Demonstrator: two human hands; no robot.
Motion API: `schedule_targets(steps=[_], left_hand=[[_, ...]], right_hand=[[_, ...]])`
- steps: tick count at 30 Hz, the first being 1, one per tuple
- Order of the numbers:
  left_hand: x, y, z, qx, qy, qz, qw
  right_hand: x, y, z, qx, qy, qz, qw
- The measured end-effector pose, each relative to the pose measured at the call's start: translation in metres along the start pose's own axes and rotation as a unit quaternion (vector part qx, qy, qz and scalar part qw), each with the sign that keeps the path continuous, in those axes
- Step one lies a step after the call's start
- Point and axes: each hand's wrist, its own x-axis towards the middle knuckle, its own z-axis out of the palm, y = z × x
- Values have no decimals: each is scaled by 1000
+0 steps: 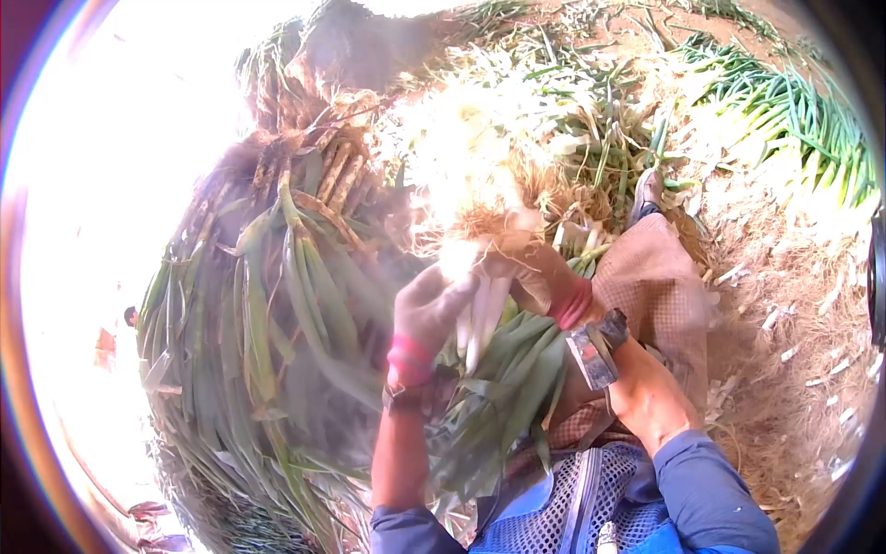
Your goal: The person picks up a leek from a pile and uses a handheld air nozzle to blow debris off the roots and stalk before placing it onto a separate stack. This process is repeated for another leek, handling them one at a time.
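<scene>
My left hand [432, 305], in a pale glove with a pink cuff, is closed around the white stems of a few green onions [485, 319]. Their roots point up and away from me, and their broad green leaves hang over my lap. Close beside it, my right hand [540, 272], also gloved with a pink cuff, has its fingers curled at the root end of the same stems. Glare and stringy roots [489, 222] partly hide the fingertips. A device with a rectangular face [592, 358] is strapped to my right wrist.
To the left rises a large heap of untrimmed green onions [268, 305]. Loose leaves and roots [563, 120] are piled ahead. Onions with white stems and green tops [784, 115] lie in a row at the upper right. Root scraps [775, 369] cover the ground at right.
</scene>
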Motion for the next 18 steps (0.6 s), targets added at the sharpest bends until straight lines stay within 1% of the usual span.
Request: schedule_targets(steps=[2,3,4,6,7,8,9,10,12,13,14,16,17,18], left_hand=[[-2,7,0,-4,8,31,999],[-4,9,2,-4,7,34,999],[-7,11,4,-7,17,37,999],[-10,14,8,-8,25,48,998],[-10,9,9,0,37,45,998],[-12,5,11,7,48,39,998],[-14,-1,14,-32,52,47,997],[-17,-5,13,-32,50,49,997],[-23,-13,8,3,51,24,998],[-29,-21,4,-8,43,26,999],[-35,-22,3,1,43,13,999],[-35,-23,7,-53,1,26,998],[-34,-24,10,-54,-1,27,998],[-34,-9,21,14,-6,102,995]], right_hand=[[-1,-2,4,125,36,27,991],[-4,0,3,-169,16,-108,980],[-8,1,3,-169,16,-109,979],[-10,-3,3,-234,-42,-230,944],[-13,-4,4,-236,-42,-234,942],[-16,-7,9,-186,13,-170,968],[-18,-11,14,-133,68,-103,983],[-18,-14,17,-134,69,-105,983],[-14,-30,30,-126,134,-153,971],[-15,-46,32,-112,180,-80,974],[-2,-44,32,152,207,-37,966],[1,-53,27,168,189,6,967],[1,-51,26,101,161,-35,981],[2,-44,22,32,132,-77,988]])
